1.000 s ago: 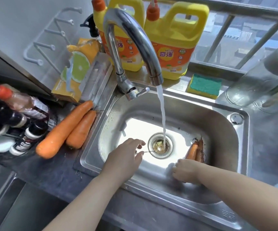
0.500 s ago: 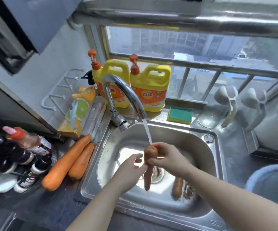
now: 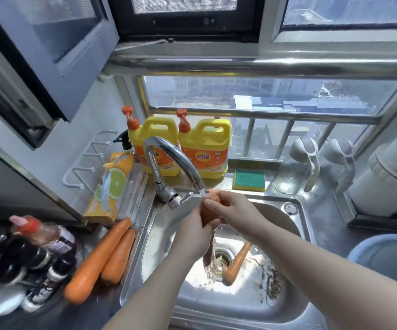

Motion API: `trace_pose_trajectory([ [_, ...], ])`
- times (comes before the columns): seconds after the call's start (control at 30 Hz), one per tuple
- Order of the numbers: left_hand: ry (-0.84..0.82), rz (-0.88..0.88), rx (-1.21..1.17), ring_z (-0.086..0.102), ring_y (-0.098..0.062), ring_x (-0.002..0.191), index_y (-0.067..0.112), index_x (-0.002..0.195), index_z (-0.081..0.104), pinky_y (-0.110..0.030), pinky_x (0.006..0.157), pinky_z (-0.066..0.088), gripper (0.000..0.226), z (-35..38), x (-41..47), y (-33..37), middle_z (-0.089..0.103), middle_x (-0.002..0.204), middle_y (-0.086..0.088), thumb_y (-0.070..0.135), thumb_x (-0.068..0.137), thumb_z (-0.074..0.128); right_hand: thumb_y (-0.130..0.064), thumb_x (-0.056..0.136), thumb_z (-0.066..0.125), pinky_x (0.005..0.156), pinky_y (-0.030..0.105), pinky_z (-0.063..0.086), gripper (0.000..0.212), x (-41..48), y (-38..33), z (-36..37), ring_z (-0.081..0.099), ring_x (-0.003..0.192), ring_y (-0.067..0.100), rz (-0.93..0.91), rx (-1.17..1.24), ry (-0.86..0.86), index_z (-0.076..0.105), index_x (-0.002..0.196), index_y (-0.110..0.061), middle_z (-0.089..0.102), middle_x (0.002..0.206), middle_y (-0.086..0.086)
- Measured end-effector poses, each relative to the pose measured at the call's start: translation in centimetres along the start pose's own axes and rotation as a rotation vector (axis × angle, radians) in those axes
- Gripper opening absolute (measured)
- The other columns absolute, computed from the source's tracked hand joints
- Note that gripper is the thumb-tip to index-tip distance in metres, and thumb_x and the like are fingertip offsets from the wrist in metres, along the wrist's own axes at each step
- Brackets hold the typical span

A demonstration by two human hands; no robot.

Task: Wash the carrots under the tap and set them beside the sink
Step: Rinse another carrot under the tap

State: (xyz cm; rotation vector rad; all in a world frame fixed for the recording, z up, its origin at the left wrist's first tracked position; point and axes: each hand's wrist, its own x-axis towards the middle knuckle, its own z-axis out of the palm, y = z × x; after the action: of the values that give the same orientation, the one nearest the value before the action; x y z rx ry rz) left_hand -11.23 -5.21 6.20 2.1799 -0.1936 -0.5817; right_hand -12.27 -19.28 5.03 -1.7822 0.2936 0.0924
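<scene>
Both forearms reach up from the bottom edge and meet over the sink (image 3: 155, 236), just under the spout of the tap (image 3: 176, 158). The right hand (image 3: 234, 211) comes in from the right, its fingers and thumb curled round the thick top end of the held carrot (image 3: 207, 216). That carrot stands nearly upright, its top end in the water stream (image 3: 203, 195). The left hand (image 3: 191, 234) sits lower, its back towards the camera, with the fingers wrapped round the carrot's middle from the left. So both hands grasp the one carrot, close against each other. Its thin tip hangs out below the left hand, above the drain (image 3: 222, 257).

A second carrot (image 3: 238, 260) lies slanting on the sink floor, just right of the drain. The long carrot (image 3: 97, 258) and the shorter carrot (image 3: 119, 256) lie side by side, touching, on the dark counter (image 3: 97, 314) just left of the sink rim.

Behind the tap stand two yellow detergent jugs (image 3: 204, 148), with a green sponge (image 3: 248, 179) to their right. Dark sauce bottles (image 3: 38, 258) cluster at the left edge
</scene>
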Motion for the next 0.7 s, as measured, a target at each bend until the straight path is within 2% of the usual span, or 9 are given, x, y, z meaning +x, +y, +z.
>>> trace_pose_trajectory([
  [0.07, -0.013, 0.010, -0.004, 0.063, -0.014, 0.106, 0.034, 0.131, 0.054, -0.033, 0.082, 0.049, 0.032, -0.3, 0.0, 0.0, 0.068, 0.106, 0.011, 0.028, 0.100, 0.059, -0.033, 0.081, 0.077, 0.096, 0.046, 0.056, 0.030, 0.0, 0.0, -0.2, 0.072, 0.101, 0.016, 0.003, 0.038, -0.064, 0.071, 0.110, -0.038, 0.076, 0.104, -0.003],
  [0.13, 0.001, 0.024, -0.005, 0.062, -0.012, 0.096, 0.033, 0.129, 0.055, -0.024, 0.068, 0.047, 0.029, -0.1, 0.0, 0.0, 0.067, 0.102, 0.010, 0.026, 0.101, 0.057, -0.028, 0.081, 0.080, 0.093, 0.036, 0.057, 0.035, 0.1, -0.2, 0.0, 0.071, 0.095, 0.008, -0.072, -0.105, 0.019, 0.071, 0.114, -0.037, 0.076, 0.100, -0.008],
  [0.2, 0.020, 0.019, 0.018, 0.062, -0.012, 0.091, 0.030, 0.129, 0.056, -0.019, 0.060, 0.045, 0.028, -0.1, 0.0, 0.3, 0.067, 0.103, 0.009, 0.027, 0.101, 0.058, -0.034, 0.080, 0.082, 0.089, 0.027, 0.056, 0.027, 0.2, -1.0, 0.3, 0.069, 0.091, 0.001, -0.137, -0.188, 0.137, 0.076, 0.106, -0.030, 0.075, 0.093, -0.013],
  [0.3, 0.037, -0.006, 0.058, 0.066, -0.014, 0.100, 0.033, 0.124, 0.058, -0.035, 0.086, 0.054, 0.029, -0.6, 0.3, 0.1, 0.071, 0.108, 0.012, 0.036, 0.096, 0.062, -0.036, 0.090, 0.073, 0.094, 0.036, 0.057, 0.016, 0.8, -1.5, -0.1, 0.072, 0.095, 0.008, -0.061, -0.025, 0.023, 0.078, 0.099, -0.023, 0.077, 0.094, -0.008],
  [0.4, 0.033, -0.032, 0.127, 0.068, -0.015, 0.099, 0.042, 0.114, 0.057, -0.043, 0.090, 0.055, 0.036, -0.9, 0.8, -0.7, 0.072, 0.102, 0.015, 0.057, 0.082, 0.059, -0.029, 0.094, 0.070, 0.091, 0.045, 0.059, 0.014, 0.8, -1.9, -0.4, 0.074, 0.096, 0.020, 0.006, 0.126, -0.117, 0.078, 0.097, -0.017, 0.078, 0.096, 0.004],
  [0.53, 0.041, -0.012, 0.097, 0.069, -0.020, 0.093, 0.036, 0.121, 0.058, -0.038, 0.083, 0.057, 0.026, -0.8, 0.5, 0.3, 0.072, 0.103, 0.009, 0.036, 0.095, 0.062, -0.034, 0.084, 0.077, 0.068, 0.021, 0.053, 0.014, 1.0, -2.0, 0.5, 0.065, 0.070, -0.003, -0.116, -0.162, 0.089, 0.077, 0.085, -0.020, 0.072, 0.073, -0.011],
  [0.57, 0.038, -0.009, 0.097, 0.070, -0.020, 0.090, 0.034, 0.120, 0.058, -0.037, 0.080, 0.058, 0.024, -0.9, 0.6, 0.2, 0.072, 0.102, 0.009, 0.034, 0.096, 0.063, -0.038, 0.085, 0.075, 0.072, 0.023, 0.056, 0.018, 1.2, -2.1, 0.5, 0.068, 0.075, 0.000, -0.098, -0.138, 0.083, 0.078, 0.084, -0.021, 0.074, 0.074, -0.010],
  [0.63, 0.026, 0.004, 0.104, 0.071, -0.018, 0.088, 0.033, 0.116, 0.060, -0.040, 0.081, 0.059, 0.024, -1.1, 0.5, 0.0, 0.072, 0.098, 0.010, 0.038, 0.093, 0.064, -0.040, 0.091, 0.069, 0.087, 0.042, 0.060, 0.027, 1.4, -2.1, 0.1, 0.074, 0.092, 0.021, -0.008, -0.013, -0.008, 0.079, 0.090, -0.015, 0.078, 0.088, 0.005],
  [0.7, 0.023, -0.001, 0.114, 0.069, -0.015, 0.092, 0.038, 0.113, 0.059, -0.042, 0.086, 0.057, 0.031, -1.3, 0.5, -0.4, 0.073, 0.096, 0.012, 0.048, 0.084, 0.063, -0.032, 0.097, 0.066, 0.092, 0.046, 0.059, 0.026, 1.2, -2.4, -0.3, 0.073, 0.100, 0.029, 0.064, 0.106, -0.082, 0.078, 0.098, -0.010, 0.077, 0.098, 0.014],
])
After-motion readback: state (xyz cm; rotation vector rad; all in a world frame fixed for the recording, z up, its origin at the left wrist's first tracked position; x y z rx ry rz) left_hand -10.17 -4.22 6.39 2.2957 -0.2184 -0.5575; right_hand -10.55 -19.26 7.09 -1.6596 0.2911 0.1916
